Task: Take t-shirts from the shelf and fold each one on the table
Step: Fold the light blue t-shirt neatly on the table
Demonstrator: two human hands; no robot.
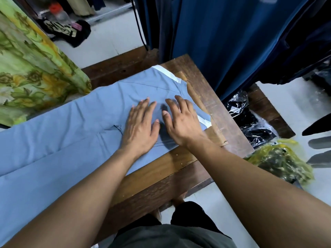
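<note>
Head view: pale blue cotton t-shirt with white trim spread over brown wooden counter, under both palms. Left hand and right hand flat, fingers straight, pressing, gripping nothing. Smoothing stage; folding apparently still ahead.

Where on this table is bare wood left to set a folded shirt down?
Bare strips only: along the table far-right edge beside the blue t-shirt, and the near edge below the right hand. Left hand and shirt cover the rest.
</note>
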